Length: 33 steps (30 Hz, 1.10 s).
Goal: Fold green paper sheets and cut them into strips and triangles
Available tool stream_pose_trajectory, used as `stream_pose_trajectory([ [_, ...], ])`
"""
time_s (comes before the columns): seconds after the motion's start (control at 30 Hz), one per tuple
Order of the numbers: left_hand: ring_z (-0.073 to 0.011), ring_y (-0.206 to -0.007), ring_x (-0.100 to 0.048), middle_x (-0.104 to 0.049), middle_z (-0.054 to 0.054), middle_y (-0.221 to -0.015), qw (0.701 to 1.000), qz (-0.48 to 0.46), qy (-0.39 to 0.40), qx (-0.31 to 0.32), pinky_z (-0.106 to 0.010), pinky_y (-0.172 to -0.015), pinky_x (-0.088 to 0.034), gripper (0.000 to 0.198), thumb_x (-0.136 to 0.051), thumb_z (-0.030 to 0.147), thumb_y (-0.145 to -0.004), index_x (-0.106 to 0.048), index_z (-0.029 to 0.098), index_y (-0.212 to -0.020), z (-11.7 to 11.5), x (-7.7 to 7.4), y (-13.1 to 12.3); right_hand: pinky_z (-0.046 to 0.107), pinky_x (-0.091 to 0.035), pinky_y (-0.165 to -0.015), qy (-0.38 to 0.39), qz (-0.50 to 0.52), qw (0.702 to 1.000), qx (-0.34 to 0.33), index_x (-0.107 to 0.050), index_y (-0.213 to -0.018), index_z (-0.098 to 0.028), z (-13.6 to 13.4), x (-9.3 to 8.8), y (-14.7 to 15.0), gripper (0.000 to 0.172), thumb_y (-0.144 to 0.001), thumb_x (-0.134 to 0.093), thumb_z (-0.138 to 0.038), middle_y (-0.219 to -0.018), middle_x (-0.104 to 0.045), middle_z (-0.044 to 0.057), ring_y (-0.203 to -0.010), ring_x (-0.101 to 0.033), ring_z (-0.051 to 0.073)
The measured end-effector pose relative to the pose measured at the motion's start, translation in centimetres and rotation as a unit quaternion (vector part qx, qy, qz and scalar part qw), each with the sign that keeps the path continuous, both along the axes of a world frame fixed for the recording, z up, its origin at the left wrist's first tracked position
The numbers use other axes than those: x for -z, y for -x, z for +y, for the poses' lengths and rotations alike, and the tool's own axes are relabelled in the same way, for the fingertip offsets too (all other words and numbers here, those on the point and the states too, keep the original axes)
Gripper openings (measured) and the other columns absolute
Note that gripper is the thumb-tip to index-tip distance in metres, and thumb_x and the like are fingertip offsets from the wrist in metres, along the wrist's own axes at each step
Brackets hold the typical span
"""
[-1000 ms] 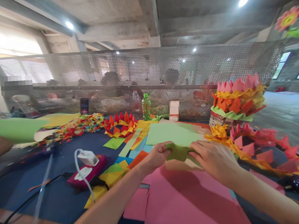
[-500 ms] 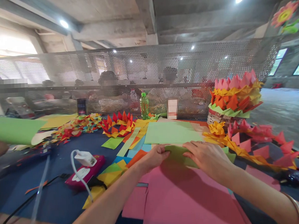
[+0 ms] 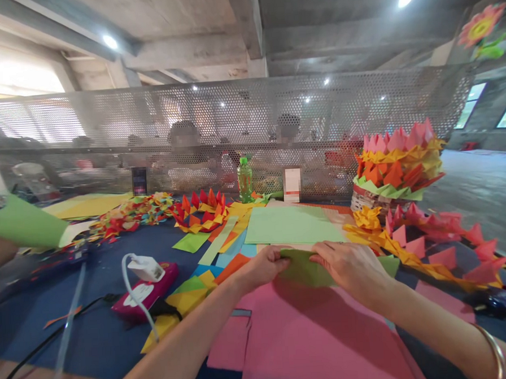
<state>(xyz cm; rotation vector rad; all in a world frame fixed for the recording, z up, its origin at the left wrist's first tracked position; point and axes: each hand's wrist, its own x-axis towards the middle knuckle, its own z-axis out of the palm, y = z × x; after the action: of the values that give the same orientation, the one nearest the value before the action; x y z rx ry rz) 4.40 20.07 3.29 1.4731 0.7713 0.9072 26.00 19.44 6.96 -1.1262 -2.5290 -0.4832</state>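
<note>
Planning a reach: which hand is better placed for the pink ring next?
Right hand, likely: nearer the pink ring, off to the right; the left hand would have to reach across. Both hold the green paper.

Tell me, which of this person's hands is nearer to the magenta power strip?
The left hand. It pinches the olive-green paper to the right of the magenta power strip; the right hand holds the same paper, farther right.
</note>
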Motion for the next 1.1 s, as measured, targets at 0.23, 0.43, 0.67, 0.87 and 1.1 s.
stream_pose_trajectory([
  [0.23,-0.0122,-0.069,-0.058,-0.067,-0.003,-0.077,0.994,-0.035,0.100,0.034,-0.024,-0.067,-0.045,0.042,-0.077,0.050,-0.066,-0.071,0.016,-0.090,-1.1,-1.5,-0.2,0.025,-0.029,-0.053,0.092,0.044,0.994,-0.046,-0.056,-0.074,-0.021,1.6,-1.7,-1.4,0.025,-0.095,-0.049,-0.032,-0.065,-0.063,-0.002,-0.060,-0.059,0.015],
  [0.43,-0.0096,-0.063,-0.056,-0.064,-0.001,-0.071,0.992,-0.033,0.117,0.037,-0.021,-0.061,-0.043,0.051,-0.075,0.059,-0.064,-0.071,0.015,-0.090,-1.3,-1.3,-0.7,0.023,-0.034,-0.054,0.241,0.100,0.962,-0.086,-0.060,-0.074,-0.021,2.8,-1.9,-2.1,0.026,-0.094,-0.050,-0.035,-0.064,-0.062,-0.004,-0.060,-0.055,0.012],
  [0.67,-0.0120,-0.065,-0.058,-0.067,-0.004,-0.075,0.990,-0.032,0.139,0.021,-0.025,-0.066,-0.045,0.049,-0.073,0.057,-0.067,-0.072,0.013,-0.088,-1.4,-1.3,-0.7,0.023,-0.037,-0.056,0.310,0.133,0.933,-0.125,-0.061,-0.077,-0.019,3.3,-1.2,-2.1,0.029,-0.094,-0.050,-0.040,-0.068,-0.061,-0.004,-0.063,-0.053,0.012],
  [0.87,-0.0145,-0.072,-0.062,-0.069,-0.005,-0.079,0.989,-0.043,0.140,0.015,-0.027,-0.072,-0.046,0.042,-0.072,0.052,-0.071,-0.072,0.014,-0.089,-1.7,-1.7,-1.0,0.023,-0.037,-0.056,0.309,0.130,0.933,-0.129,-0.061,-0.077,-0.020,3.0,-1.4,-2.0,0.027,-0.094,-0.050,-0.038,-0.068,-0.062,-0.003,-0.064,-0.053,0.013],
  [1.1,-0.0135,-0.069,-0.061,-0.070,-0.003,-0.079,0.990,-0.074,0.122,-0.007,-0.026,-0.073,-0.045,0.039,-0.066,0.051,-0.078,-0.071,0.016,-0.096,-1.6,-0.8,-1.5,0.024,-0.039,-0.060,0.286,0.125,0.945,-0.099,-0.064,-0.092,-0.022,2.7,-0.6,-1.8,0.025,-0.096,-0.045,-0.038,-0.078,-0.068,-0.001,-0.071,-0.061,0.015],
])
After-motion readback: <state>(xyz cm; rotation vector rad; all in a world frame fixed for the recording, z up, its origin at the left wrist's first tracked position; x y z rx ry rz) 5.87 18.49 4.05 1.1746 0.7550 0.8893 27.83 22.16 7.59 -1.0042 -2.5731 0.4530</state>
